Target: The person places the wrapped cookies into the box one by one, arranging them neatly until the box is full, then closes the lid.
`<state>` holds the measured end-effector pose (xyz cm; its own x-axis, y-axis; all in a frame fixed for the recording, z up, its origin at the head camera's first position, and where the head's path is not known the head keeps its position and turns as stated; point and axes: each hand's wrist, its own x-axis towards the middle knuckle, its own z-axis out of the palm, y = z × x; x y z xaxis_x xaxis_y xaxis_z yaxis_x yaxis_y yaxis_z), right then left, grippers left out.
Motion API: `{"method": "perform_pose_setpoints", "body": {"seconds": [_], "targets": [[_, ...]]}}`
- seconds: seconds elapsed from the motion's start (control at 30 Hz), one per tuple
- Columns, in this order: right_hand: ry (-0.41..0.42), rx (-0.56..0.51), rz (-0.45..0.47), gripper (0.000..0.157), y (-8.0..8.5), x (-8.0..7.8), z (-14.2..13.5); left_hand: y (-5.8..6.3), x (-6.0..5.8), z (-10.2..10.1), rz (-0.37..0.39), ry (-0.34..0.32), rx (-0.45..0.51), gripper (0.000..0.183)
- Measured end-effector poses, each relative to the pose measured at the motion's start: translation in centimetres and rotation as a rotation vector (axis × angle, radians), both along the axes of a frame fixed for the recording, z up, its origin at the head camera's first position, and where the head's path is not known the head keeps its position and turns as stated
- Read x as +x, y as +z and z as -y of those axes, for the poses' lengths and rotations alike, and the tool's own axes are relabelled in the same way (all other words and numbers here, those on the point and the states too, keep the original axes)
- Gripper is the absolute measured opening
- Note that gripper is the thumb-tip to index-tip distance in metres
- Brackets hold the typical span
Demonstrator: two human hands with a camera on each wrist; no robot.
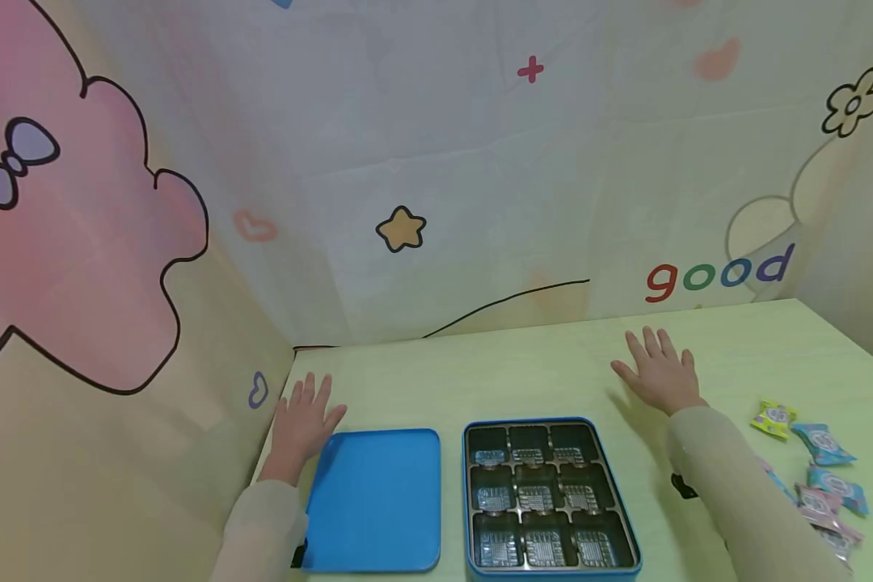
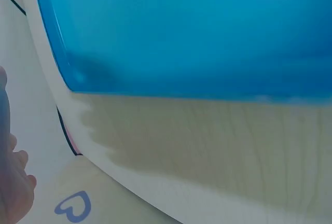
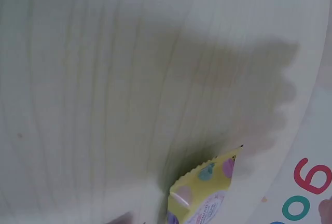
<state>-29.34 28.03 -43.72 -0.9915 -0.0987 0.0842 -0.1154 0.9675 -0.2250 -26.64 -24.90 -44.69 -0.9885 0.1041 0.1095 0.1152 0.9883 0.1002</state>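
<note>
My left hand (image 1: 301, 424) is held with its fingers spread, over the far left corner of a flat blue lid (image 1: 378, 501). In the left wrist view the lid (image 2: 181, 32) fills the top, and part of the hand (image 2: 14, 182) shows at the left edge. My right hand (image 1: 658, 376), fingers straight and apart, hovers over the table's far right part and holds nothing. Between the arms stands a blue tin (image 1: 467, 501) with a dark insert of several compartments. A yellow wrapped candy (image 1: 774, 419) lies right of the right hand; the right wrist view shows this candy (image 3: 202, 190) too.
Several blue and pink wrapped candies (image 1: 825, 444) lie at the table's right, partly behind the right sleeve (image 1: 742, 485). The pale wooden table (image 1: 509, 372) ends at a printed cloth (image 1: 480, 202) behind and at the left.
</note>
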Motion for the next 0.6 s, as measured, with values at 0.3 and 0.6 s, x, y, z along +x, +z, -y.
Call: {"method": "perform_pose_setpoints", "body": {"seconds": [0.3, 0.6], "targets": [[-0.001, -0.014, 0.01, 0.076, 0.2, 0.4, -0.3, -0.3, 0.4, -1.4, 0.01, -0.054, -0.001, 0.064], [0.01, -0.019, 0.022, 0.076, 0.6, 0.5, -0.6, -0.8, 1.1, -2.8, -0.063, -0.149, 0.01, 0.062]]}}
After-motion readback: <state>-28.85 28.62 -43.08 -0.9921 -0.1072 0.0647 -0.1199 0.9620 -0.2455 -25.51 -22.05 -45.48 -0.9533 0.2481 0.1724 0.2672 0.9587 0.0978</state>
